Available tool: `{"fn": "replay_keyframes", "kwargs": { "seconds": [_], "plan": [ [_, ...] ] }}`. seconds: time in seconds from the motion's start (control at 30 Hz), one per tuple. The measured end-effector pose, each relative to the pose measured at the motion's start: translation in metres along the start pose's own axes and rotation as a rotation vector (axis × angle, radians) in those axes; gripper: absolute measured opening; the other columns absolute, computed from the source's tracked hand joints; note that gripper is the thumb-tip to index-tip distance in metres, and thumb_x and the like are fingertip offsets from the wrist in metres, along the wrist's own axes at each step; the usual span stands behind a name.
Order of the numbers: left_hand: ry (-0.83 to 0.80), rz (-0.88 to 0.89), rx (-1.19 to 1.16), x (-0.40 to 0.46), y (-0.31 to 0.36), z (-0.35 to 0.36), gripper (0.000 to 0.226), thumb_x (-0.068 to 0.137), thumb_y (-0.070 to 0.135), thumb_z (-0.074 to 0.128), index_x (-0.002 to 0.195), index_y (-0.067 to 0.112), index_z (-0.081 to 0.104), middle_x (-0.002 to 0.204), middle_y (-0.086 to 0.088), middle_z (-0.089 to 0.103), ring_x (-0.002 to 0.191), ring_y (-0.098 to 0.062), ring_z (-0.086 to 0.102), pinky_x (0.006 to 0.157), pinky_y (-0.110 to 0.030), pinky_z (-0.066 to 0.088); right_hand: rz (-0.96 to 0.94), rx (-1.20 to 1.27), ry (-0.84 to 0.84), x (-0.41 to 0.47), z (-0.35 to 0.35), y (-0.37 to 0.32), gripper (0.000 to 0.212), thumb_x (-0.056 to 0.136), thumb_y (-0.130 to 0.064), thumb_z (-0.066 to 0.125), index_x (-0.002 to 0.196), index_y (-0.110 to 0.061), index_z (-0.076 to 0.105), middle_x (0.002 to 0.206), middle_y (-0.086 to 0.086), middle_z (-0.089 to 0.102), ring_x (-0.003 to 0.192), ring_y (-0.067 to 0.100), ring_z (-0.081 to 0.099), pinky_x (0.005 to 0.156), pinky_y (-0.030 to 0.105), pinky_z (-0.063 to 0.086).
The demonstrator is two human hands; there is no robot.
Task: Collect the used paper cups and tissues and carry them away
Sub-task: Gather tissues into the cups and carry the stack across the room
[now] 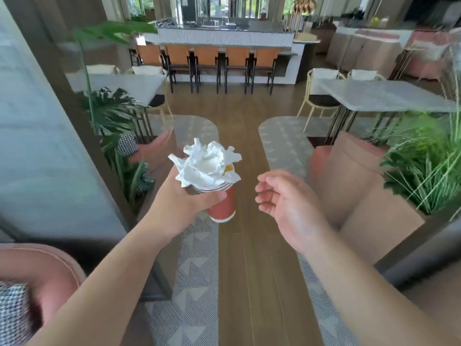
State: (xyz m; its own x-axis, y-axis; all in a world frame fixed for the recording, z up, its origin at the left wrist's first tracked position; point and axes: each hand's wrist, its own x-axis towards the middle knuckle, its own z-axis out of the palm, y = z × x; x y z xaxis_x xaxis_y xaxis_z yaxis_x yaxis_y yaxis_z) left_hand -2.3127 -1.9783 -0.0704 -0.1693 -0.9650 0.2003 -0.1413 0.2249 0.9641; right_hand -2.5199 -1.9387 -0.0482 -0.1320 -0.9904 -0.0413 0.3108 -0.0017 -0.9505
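Head view. The left hand point(184, 203) grips a red paper cup point(222, 206) around its upper part, held in the air near the middle of the scene; crumpled white tissues point(207, 164) are stuffed into its mouth and stand above the rim. The right hand point(289, 203) hangs just right of the cup, apart from it, fingers loosely curled and holding nothing. A strip of brown wooden floor point(239, 270) runs from near to far between two grey patterned rugs point(192, 283). Flanking it: a grey wall panel point(37, 146) and green leafy plants point(109, 113) on the left, beige upholstered seating point(361, 196) and grassy green plants point(421, 166) on the right. Farther off stand two white marble-topped tables point(379, 93), then a row of orange bar chairs point(207, 58) against a white counter point(224, 39).
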Motion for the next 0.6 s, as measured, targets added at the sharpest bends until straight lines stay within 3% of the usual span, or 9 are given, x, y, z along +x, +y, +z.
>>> {"fn": "replay_keyframes", "kwargs": {
  "seconds": [0.1,0.23,0.33,0.47,0.6],
  "plan": [
    [0.001,0.000,0.014,0.042,-0.012,-0.004,0.072,0.063,0.026,0.090,0.129,0.031,0.061,0.118,0.016,0.075,0.109,-0.002,0.070,0.083,-0.015,0.055,-0.010,-0.031,0.024,0.043,0.003,-0.002,0.022,0.089,-0.007,0.055,0.074,-0.015,0.070,0.068,0.001,0.064,0.059,0.014,0.058,0.055,0.022,0.047],
    [-0.019,-0.025,0.062,0.098,-0.031,0.001,0.076,0.065,0.027,0.091,0.134,0.028,0.059,0.123,0.011,0.073,0.115,-0.010,0.069,0.097,-0.035,0.055,-0.030,-0.021,0.005,0.105,-0.006,0.000,0.022,0.090,-0.005,0.054,0.076,-0.013,0.068,0.069,0.002,0.064,0.059,0.014,0.058,0.056,0.023,0.047],
    [-0.038,-0.034,0.099,0.149,-0.045,0.010,0.076,0.066,0.028,0.091,0.135,0.029,0.059,0.124,0.012,0.073,0.115,-0.007,0.069,0.097,-0.032,0.053,-0.016,0.025,-0.002,0.165,-0.018,0.005,0.023,0.091,-0.004,0.054,0.077,-0.013,0.069,0.069,0.002,0.064,0.060,0.015,0.058,0.057,0.024,0.047],
    [-0.003,-0.045,0.094,0.229,-0.061,0.029,0.066,0.072,0.011,0.093,0.125,0.036,0.062,0.117,0.019,0.075,0.108,0.001,0.070,0.083,-0.013,0.054,0.001,0.054,-0.028,0.257,-0.038,0.008,0.026,0.091,-0.005,0.052,0.076,-0.015,0.070,0.069,0.001,0.065,0.060,0.014,0.059,0.057,0.023,0.048],
    [0.016,-0.045,0.091,0.315,-0.066,0.057,0.064,0.071,0.007,0.089,0.122,0.033,0.062,0.114,0.020,0.075,0.105,0.004,0.070,0.082,-0.010,0.052,0.040,0.068,-0.054,0.347,-0.062,-0.007,0.013,0.084,-0.012,0.058,0.079,-0.014,0.069,0.068,0.001,0.064,0.058,0.013,0.059,0.056,0.023,0.047]
  ]
}}
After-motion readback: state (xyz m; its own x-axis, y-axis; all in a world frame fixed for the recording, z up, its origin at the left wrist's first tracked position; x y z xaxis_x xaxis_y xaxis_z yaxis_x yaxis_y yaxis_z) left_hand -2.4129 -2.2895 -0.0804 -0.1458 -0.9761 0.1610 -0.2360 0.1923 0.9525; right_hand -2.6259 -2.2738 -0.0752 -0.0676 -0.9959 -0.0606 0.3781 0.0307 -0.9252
